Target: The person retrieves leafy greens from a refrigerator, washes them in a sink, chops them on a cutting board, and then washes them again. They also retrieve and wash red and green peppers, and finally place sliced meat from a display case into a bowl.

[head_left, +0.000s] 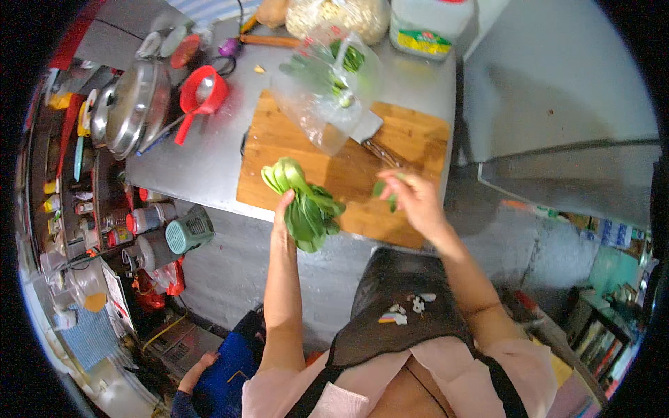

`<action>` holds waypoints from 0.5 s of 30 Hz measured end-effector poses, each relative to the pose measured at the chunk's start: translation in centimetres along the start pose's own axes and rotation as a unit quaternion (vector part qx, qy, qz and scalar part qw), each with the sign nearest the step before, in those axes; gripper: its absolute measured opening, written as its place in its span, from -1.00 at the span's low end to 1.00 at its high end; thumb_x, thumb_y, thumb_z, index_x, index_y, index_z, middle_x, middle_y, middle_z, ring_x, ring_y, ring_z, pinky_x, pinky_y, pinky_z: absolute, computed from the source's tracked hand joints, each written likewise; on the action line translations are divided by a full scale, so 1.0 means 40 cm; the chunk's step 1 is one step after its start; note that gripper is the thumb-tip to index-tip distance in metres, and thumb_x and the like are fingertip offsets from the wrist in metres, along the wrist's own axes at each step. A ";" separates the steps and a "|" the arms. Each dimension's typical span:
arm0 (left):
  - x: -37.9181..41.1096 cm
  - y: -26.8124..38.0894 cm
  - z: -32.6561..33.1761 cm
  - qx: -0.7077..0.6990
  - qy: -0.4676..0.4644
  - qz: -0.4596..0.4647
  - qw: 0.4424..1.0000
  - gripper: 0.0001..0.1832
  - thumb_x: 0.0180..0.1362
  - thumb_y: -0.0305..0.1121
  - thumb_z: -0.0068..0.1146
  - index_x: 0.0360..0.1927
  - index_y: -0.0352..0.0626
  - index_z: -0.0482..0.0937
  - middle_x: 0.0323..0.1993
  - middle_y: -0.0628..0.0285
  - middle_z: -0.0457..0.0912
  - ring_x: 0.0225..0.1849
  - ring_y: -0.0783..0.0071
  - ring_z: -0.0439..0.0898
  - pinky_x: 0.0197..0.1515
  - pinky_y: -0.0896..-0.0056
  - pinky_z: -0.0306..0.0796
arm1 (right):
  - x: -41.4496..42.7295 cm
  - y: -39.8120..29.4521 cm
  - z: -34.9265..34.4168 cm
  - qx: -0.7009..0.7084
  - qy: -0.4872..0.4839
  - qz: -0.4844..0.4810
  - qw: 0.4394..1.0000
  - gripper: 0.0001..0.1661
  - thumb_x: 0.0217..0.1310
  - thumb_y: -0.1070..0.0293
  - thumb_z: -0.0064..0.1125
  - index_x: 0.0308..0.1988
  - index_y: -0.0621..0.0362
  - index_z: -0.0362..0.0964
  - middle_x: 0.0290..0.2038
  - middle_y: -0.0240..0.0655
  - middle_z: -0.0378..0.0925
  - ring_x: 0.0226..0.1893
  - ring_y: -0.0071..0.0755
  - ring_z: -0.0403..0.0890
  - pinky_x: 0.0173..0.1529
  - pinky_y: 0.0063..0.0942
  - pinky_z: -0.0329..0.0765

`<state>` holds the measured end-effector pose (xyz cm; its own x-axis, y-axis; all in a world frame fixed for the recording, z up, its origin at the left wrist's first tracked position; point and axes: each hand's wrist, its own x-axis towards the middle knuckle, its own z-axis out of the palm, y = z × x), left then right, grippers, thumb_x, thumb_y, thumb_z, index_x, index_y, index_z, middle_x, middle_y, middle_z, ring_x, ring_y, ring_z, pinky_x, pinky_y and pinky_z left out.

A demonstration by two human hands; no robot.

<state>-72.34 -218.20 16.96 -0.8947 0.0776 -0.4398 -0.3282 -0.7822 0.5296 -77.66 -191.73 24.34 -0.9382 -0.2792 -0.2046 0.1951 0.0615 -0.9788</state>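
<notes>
My left hand [285,206] is closed around a head of bok choy [309,209], its pale stem end pointing away from me and its dark leaves hanging over the near edge of the board. My right hand [410,196] pinches a small green leaf [385,194] above the right part of the wooden cutting board [313,172]. Just beyond that hand lies a cleaver, with its wooden handle [384,152] and part of its blade [367,127] showing. A clear plastic bag [324,99] with more bok choy [349,57] inside rests over the board's far edge and partly covers the blade.
Left on the metal table [180,170] are a red ladle [203,94] and a large lidded steel pot [137,109]. A bulging bag [337,18] and a plastic tub [428,31] stand at the back. A green basket [188,232] is below left. Another person's arm [196,371] shows at lower left.
</notes>
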 end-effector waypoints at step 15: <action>0.070 -0.068 0.037 0.368 0.066 -0.028 0.927 -0.53 -0.02 -0.50 0.19 0.00 -0.30 0.34 -0.15 0.18 0.51 -0.14 0.41 0.52 -0.10 0.37 0.43 | -0.497 0.675 -0.323 -0.403 0.160 0.094 0.896 -0.63 0.20 0.30 -0.01 0.01 0.14 0.34 -0.09 -0.19 0.49 -0.25 -0.19 0.58 -0.17 -0.37 0.49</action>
<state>-74.38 -214.95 15.36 -0.8410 -0.0098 -0.5409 -0.5344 -0.1411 0.8334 -57.42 -172.13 2.01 -0.9695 0.0904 -0.2279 0.2098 0.7869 -0.5803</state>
